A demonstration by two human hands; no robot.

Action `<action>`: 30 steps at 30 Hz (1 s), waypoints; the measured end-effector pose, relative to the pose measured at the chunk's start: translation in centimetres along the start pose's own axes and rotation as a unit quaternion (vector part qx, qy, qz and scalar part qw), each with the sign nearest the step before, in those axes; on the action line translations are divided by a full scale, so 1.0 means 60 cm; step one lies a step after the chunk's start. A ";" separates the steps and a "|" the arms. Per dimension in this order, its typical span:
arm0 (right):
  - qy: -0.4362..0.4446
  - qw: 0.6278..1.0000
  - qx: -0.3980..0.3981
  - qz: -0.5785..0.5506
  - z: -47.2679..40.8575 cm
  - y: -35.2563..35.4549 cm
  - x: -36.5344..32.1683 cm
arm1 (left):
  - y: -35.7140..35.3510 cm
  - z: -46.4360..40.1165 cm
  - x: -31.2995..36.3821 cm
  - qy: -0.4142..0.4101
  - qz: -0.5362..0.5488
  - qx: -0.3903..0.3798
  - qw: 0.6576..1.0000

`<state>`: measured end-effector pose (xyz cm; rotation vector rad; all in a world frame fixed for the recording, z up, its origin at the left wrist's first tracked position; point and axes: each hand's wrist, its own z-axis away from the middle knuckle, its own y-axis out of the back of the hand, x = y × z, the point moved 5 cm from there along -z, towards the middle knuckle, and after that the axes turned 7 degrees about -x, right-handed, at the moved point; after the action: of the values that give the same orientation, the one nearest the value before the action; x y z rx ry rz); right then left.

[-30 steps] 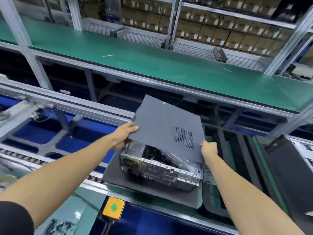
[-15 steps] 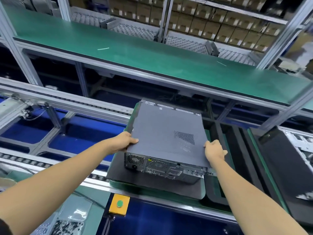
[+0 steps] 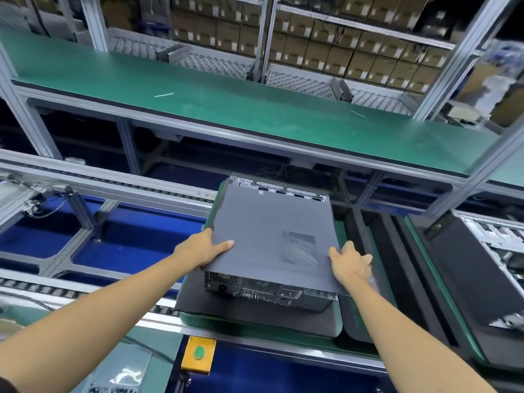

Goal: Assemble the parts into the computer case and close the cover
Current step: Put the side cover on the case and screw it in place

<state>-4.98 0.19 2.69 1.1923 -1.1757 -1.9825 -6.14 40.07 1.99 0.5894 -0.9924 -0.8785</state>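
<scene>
Hands hiding cover edges

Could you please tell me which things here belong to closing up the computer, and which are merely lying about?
Part of the job:
cover
computer case
left hand
right hand
black mat

Lying about:
yellow button box
cardboard boxes
second case
plastic bags

A green pallet sits on the roller conveyor — a dark foam mat covers it, and the computer case rests flat on that mat. Just right lies 1 more dark mat — bare.
</scene>
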 end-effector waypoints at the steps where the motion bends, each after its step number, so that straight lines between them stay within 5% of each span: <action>1: 0.000 1.000 0.000 0.000 0.002 0.001 -0.001 | 0.000 -0.001 -0.003 -0.007 0.013 0.019 1.000; 4: -0.001 0.997 -0.015 -0.076 -0.004 0.005 -0.002 | -0.009 0.008 -0.008 -0.034 0.185 0.086 0.978; 7: 0.036 0.985 -0.080 -0.150 -0.020 0.010 -0.011 | -0.035 0.026 -0.005 -0.030 0.532 0.069 0.843; 9: 0.047 0.974 -0.067 -0.209 -0.023 0.017 -0.022 | -0.048 0.040 0.006 -0.026 0.631 0.055 0.774; 13: 0.044 0.959 0.162 -0.229 -0.010 0.061 -0.034 | -0.083 0.067 0.037 -0.034 0.675 0.063 0.734; 18: -0.104 0.925 0.171 -0.322 -0.012 0.055 0.003 | -0.124 0.101 0.072 -0.022 0.729 0.073 0.681; 24: -0.212 0.870 0.216 -0.389 0.011 0.052 0.032 | -0.124 0.158 0.121 -0.062 0.737 0.135 0.660; 30: -0.232 0.801 0.005 -0.552 0.017 0.007 0.006 | -0.123 0.220 0.140 -0.099 0.709 0.229 0.660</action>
<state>-6.06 0.13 3.18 1.6637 -0.6701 -3.2793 -18.37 28.50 6.06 -0.0267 -1.4795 0.7717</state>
